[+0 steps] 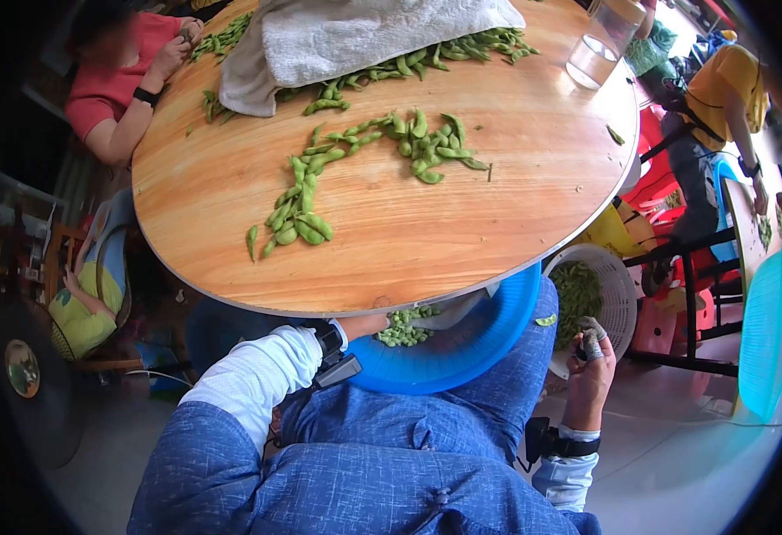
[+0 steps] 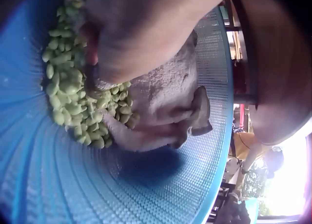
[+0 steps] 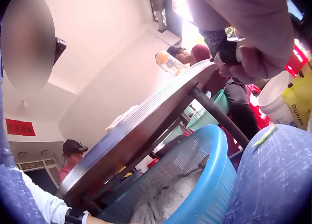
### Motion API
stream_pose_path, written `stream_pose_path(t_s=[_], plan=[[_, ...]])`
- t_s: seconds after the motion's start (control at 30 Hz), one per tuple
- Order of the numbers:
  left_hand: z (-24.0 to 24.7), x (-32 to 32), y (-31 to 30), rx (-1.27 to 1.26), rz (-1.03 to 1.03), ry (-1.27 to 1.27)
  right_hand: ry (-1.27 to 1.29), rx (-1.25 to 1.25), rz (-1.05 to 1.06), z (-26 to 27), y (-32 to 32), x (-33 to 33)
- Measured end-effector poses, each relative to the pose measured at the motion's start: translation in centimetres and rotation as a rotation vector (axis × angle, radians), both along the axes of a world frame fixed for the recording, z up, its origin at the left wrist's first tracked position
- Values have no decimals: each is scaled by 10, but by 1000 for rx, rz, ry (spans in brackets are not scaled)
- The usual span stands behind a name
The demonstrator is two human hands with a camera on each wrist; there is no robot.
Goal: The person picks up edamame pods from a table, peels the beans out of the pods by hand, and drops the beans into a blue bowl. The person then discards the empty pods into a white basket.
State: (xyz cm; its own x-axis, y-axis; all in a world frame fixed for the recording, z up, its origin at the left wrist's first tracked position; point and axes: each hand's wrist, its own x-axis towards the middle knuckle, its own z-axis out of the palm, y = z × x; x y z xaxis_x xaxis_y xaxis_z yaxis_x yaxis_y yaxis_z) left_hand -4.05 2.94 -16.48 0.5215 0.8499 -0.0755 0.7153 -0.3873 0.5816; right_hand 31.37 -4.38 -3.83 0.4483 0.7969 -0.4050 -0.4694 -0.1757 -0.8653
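Blue basket (image 1: 487, 346) sits at your lap, partly under the edge of the tabletop (image 1: 427, 241); it holds shelled green beans (image 1: 400, 332), gathered in a heap at one side, with a grey cloth (image 2: 165, 87) bunched beside them. Your left hand (image 2: 141, 43) is down inside this basket, over the beans; its fingers are mostly hidden, so you cannot tell how far they are spread or whether they hold anything. Your right hand (image 1: 590, 370) is raised clear of the blue basket, near the white basket (image 1: 618, 290); its fingers are curled inward, some with grey wrapping, and whether something is pinched between them cannot be told. White basket, perforated, stands beyond your right leg and contains green pods (image 1: 576, 294). One flattened pod (image 1: 545, 320) lies on that leg. On the tabletop in front of you, loose pods (image 1: 306, 201) form a bent trail; farther back, a pale towel (image 1: 373, 45) partly covers a larger pile (image 1: 409, 64). Clear jar (image 1: 592, 58) stands near the tabletop's far right edge, clear liquid in its lower part. Turquoise basket (image 1: 768, 334) is well apart, at far right; its contents cannot be made out.
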Motion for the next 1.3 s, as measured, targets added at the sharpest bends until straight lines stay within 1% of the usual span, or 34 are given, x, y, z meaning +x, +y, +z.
stream_pose_path(t_s=[0.17, 0.23, 0.3, 0.33, 0.4, 0.43, 0.47, 0.5, 0.53, 0.6, 0.63, 0.67, 0.8, 0.83, 0.93, 1.07, 1.13, 1.17, 1.23, 1.27, 1.3], plan=[[6, 6, 3, -80, 50, 9, -26, -57, -25, -1, -1, -1], [17, 8, 4, -139, 108, -15, -39, -39, -10, 0, -3, -1], [37, 9, 4, -263, 219, -81, -56, 1, 37, 1, -4, -2], [51, 10, 4, -349, 289, -137, -92, 27, 88, 1, -3, -4], [83, 8, 0, -636, 456, -351, -164, 83, 190, 3, 0, -15], [99, 9, -3, -804, 546, -490, -285, 91, 322, 8, 1, -20], [115, 10, -5, -950, 606, -602, -327, 174, 394, 4, 3, -31], [37, -2, -13, -1036, 596, -800, -382, 209, 496, 7, 5, -44], [43, -1, -12, -1184, 539, -842, -438, 244, 600, 10, 7, -57], [75, 7, -11, -1479, 414, -920, -774, 288, 902, 32, 18, -77], [96, 15, -15, -1451, 432, -962, -792, 335, 932, 33, 21, -88], [105, 18, -17, -1461, 439, -994, -811, 383, 962, 34, 23, -100], [124, 24, -26, -1460, 464, -1095, -846, 527, 1048, 32, 25, -129], [128, 25, -27, -1447, 455, -1108, -860, 526, 1031, 32, 24, -134], [139, 30, -33, -1433, 454, -1144, -914, 580, 878, 35, 23, -141], [147, 34, -38, -1411, 498, -1232, -935, 575, 834, 32, 19, -135], [137, 31, -39, -1384, 381, -1157, -962, 580, 808, 43, 19, -133], [131, 27, -39, -1355, 327, -1123, -939, 563, 757, 42, 19, -130], [118, 32, -45, -788, 128, -807, -882, 546, 665, 34, 16, -114], [117, 32, -44, -508, 43, -634, -888, 508, 513, 30, 15, -99], [134, 29, -39, -38, -82, -196, -714, 395, 285, 29, 15, -84]])
